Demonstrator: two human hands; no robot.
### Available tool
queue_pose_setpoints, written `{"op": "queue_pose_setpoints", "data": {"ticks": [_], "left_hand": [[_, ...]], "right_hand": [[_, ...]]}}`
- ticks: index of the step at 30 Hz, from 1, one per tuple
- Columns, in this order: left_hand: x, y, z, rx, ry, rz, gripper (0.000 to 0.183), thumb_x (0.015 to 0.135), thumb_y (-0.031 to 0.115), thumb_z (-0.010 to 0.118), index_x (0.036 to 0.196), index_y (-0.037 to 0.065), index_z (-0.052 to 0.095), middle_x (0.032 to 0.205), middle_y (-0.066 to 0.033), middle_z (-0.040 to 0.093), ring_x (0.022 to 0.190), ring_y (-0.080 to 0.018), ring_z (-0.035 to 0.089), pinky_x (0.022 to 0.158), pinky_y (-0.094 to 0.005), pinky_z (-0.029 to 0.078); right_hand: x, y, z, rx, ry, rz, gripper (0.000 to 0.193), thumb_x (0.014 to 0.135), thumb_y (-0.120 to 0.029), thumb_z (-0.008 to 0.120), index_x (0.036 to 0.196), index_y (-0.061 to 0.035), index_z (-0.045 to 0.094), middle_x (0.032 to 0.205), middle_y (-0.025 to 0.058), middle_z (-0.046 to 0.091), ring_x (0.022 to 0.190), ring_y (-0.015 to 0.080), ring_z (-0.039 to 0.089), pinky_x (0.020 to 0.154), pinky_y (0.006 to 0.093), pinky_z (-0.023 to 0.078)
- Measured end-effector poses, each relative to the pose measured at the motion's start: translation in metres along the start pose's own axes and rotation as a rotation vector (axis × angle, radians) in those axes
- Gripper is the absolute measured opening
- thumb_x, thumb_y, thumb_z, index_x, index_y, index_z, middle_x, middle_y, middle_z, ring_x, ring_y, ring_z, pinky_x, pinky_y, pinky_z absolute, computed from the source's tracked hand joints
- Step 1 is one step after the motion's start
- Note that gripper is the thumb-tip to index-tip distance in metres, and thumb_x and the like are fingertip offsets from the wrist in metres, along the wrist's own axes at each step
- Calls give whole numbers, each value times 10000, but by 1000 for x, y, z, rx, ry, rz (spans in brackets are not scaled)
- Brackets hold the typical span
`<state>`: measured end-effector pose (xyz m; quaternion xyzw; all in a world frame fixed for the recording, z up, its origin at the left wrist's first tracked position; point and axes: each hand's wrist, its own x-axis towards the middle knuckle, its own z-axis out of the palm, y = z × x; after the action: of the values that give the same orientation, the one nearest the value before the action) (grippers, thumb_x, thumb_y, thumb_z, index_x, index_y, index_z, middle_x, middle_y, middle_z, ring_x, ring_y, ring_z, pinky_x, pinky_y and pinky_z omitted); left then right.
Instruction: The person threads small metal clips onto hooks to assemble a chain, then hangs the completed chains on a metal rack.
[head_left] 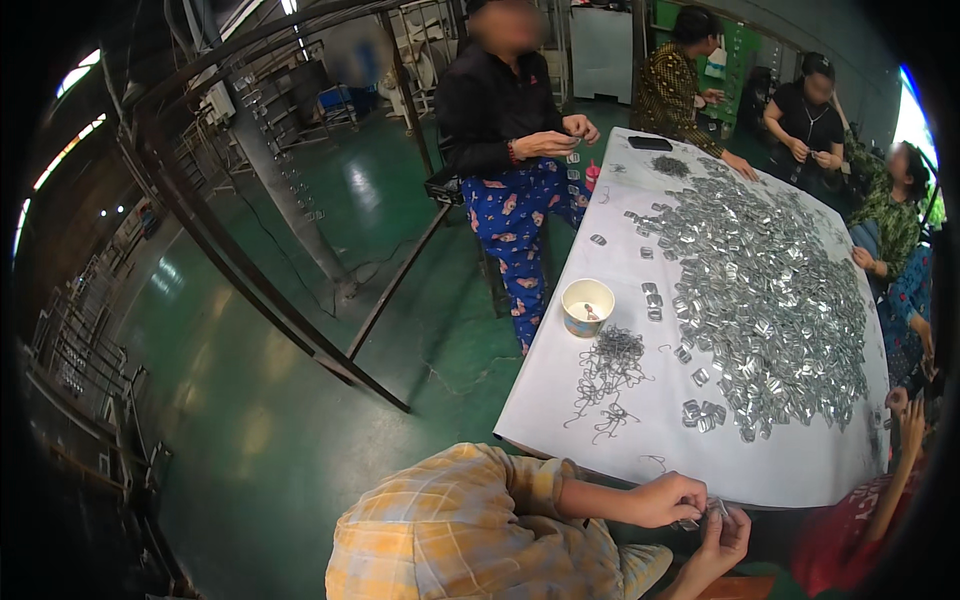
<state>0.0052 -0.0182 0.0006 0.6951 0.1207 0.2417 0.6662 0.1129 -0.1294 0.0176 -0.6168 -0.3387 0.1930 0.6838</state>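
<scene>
Low in the view, below the table's near edge, my two hands meet. My left hand (668,499), reaching from a yellow-and-grey plaid sleeve, is closed in a pinch at a small shiny metal piece (716,507). Close against it, my right hand (727,542) has its fingers curled round the same piece. More metal shows under the left fingers; its exact shape is too small to tell. On the white-covered table (600,455) lie a tangle of thin wire hooks (612,362) and a broad heap of flat silvery metal pieces (765,300).
A paper tub (587,307) stands beside the wire hooks, with a dark phone (650,144) at the far end. A person in blue patterned trousers (520,240) stands at the left side; several others work along the far and right sides. A metal frame (250,300) rises from the green floor.
</scene>
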Motion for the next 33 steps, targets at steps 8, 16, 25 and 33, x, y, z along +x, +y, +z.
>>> {"op": "queue_pose_setpoints", "data": {"ticks": [8, 16, 25, 33], "left_hand": [[-1, -4, 3, -24, 8, -13, 105, 803, 47, 633, 850, -11, 558, 692, -60, 602, 622, -105, 552, 574, -262, 440], [1, -10, -11, 63, 7, 40, 156, 802, 60, 631, 946, 4, 623, 827, -90, 655, 756, -141, 629, 680, -280, 498], [12, 1, -125, 413, 411, -3, 108, 789, 57, 649, 889, 28, 680, 800, -72, 682, 710, -130, 627, 658, -263, 497], [2, -10, -149, 1116, 196, -69, 60, 706, 61, 653, 752, 43, 687, 770, -109, 647, 712, -278, 614, 636, -349, 496]], "right_hand": [[-1, 5, -6, -6, -15, -18, 130, 841, 2, 583, 958, 11, 526, 854, 85, 614, 787, 121, 582, 706, 219, 479], [-6, -4, -7, -52, 59, 5, 165, 807, 38, 608, 961, 29, 549, 872, 75, 606, 801, 129, 573, 745, 244, 469], [-3, -16, -4, 1, 122, 32, 153, 790, 54, 632, 929, 20, 577, 845, 36, 608, 766, 75, 558, 671, 186, 432], [-3, -10, -4, 35, 115, 42, 152, 776, 39, 658, 912, 22, 591, 824, 29, 606, 754, 65, 548, 665, 183, 419]]}}
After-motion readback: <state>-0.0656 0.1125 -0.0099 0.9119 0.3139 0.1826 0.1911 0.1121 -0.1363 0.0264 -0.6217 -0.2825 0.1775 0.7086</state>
